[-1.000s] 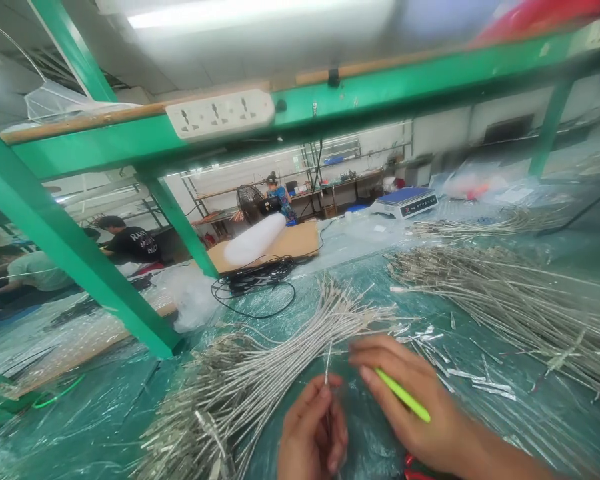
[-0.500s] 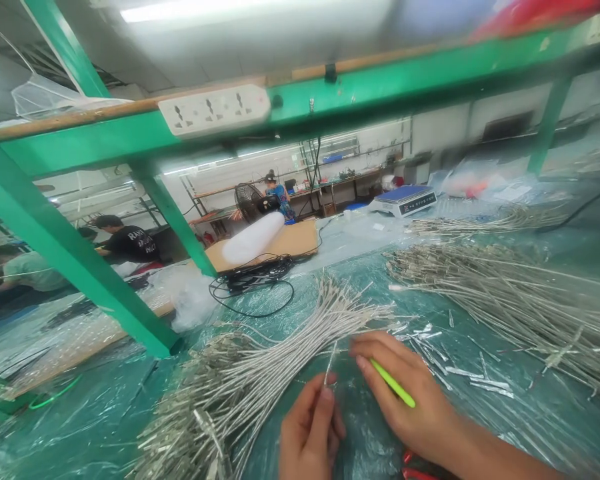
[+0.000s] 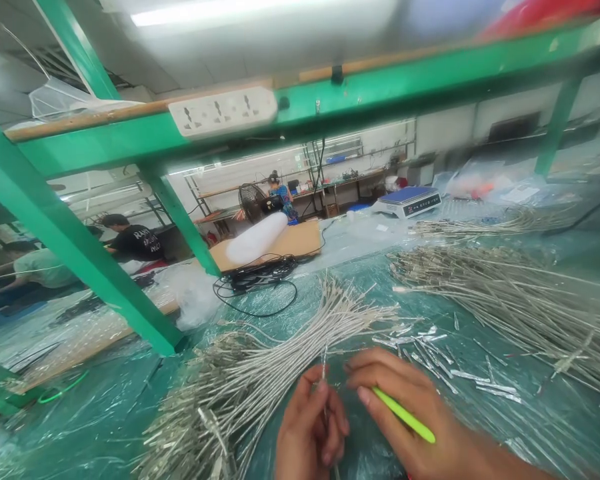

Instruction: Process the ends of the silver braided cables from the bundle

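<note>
Fingers of the left hand (image 3: 310, 425) pinch a cable (image 3: 325, 357), seemingly pointing up and away, just left of the right hand (image 3: 414, 395) clasping a yellow-green tool (image 3: 404, 415).

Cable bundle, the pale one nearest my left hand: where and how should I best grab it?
I'd grip the cable bundle around its narrow middle, coming from the right, near side, just beyond your left hand. That stretch is gathered closer together, whereas both ends fan out and may snag.
</note>
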A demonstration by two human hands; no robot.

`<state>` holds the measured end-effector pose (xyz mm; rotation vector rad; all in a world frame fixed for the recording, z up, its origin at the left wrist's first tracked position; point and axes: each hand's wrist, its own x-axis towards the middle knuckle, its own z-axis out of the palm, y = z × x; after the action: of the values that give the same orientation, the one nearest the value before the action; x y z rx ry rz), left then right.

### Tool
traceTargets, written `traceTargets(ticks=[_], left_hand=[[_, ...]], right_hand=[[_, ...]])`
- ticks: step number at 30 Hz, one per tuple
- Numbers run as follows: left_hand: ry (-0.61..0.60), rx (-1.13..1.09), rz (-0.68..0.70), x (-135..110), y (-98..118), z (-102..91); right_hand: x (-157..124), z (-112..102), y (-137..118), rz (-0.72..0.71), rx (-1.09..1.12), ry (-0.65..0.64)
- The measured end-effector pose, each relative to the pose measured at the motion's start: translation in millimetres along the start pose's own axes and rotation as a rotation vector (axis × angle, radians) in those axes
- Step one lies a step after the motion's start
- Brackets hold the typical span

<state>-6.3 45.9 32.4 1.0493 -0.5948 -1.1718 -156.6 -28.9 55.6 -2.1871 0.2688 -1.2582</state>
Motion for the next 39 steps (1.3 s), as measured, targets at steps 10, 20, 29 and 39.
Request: traceTargets(ticks=[10,20,29,39], left_hand=[[-0.009,-0.103,0.011,-0.5,3.5,1.6],[0.011,-0.065,-0.014,-1.7,1.3,1.3],[0.009,-0.050,-0.012,-1.1,1.0,0.7],[0.024,-0.035,-0.013,-0.8,1.5,1.6]], right_hand=[[1.7,-0.5,-7.9,0.049,0.051,-0.111],[2.7,1.3,-5.7,0.030,0.066,-0.097],[1.2,0.0,-5.6,0.036,0.056,-0.105],[0.8,1.6,-4.1,0.027,0.059,-0.077]])
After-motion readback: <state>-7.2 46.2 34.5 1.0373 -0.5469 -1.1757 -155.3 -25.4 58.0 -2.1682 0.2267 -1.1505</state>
